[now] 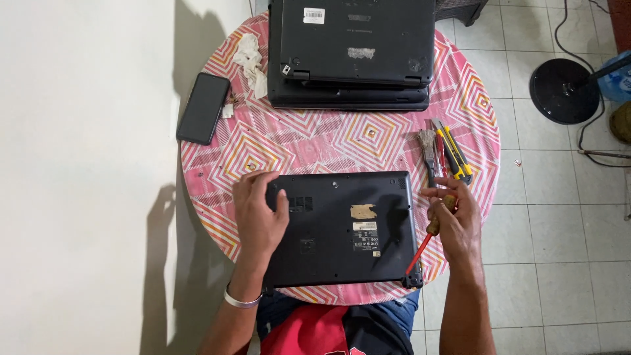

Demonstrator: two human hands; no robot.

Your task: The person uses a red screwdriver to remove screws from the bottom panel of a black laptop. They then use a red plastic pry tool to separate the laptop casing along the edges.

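Matte black laptop (342,227), wooden-handled screwdriver (430,230), right hand (457,220)

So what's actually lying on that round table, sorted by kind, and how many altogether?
Laptops: 3, one under the left hand, two stacked at the far edge
Phone: 1
Hand tools: 4, a screwdriver in the right hand, a brush, a yellow utility knife, a red-handled tool
Crumpled tissue: 1
Total: 9
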